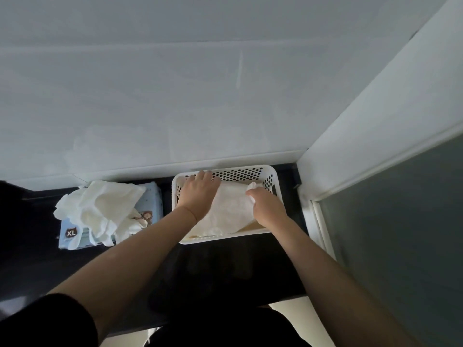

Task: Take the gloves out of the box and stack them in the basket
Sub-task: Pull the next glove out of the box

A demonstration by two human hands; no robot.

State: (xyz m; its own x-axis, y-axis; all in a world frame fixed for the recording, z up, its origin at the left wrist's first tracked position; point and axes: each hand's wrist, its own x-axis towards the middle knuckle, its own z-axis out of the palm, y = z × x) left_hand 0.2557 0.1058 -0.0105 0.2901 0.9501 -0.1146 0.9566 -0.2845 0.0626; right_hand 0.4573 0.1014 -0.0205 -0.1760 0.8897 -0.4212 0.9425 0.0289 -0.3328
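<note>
A white perforated basket stands on the dark counter against the wall. Inside it lies a thin white glove, spread flat. My left hand presses on the glove's left part with straight fingers reaching the far rim. My right hand pinches the glove's right edge, a bit of it bunched above the fingers. To the left sits the light blue glove box marked XL. Several loose white gloves spill out of its top.
The dark counter runs left to right under a white wall. A white door frame and a frosted glass panel close off the right side next to the basket. A dark shape sits at the far left.
</note>
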